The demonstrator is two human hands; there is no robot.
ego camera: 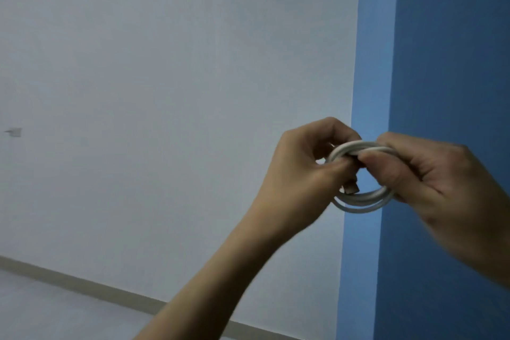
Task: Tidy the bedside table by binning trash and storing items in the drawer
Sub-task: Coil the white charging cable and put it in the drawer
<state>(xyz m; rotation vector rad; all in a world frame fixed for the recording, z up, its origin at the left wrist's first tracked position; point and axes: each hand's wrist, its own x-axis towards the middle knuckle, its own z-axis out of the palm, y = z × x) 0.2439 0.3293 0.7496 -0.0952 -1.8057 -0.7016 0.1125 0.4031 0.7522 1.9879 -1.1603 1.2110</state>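
A coiled white cable [361,176] is pinched between the left hand [306,163] and right hand [430,174] (fingers curled round its loops).

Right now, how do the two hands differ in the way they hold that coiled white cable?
The left hand pinches the left side of the cable; the right hand wraps its right side, thumb across the loop. The left hand comes up from the bottom of the view; the right hand enters from the right edge. A plug end hangs just below the left hand; none shows by the right hand. Both grip the same cable.
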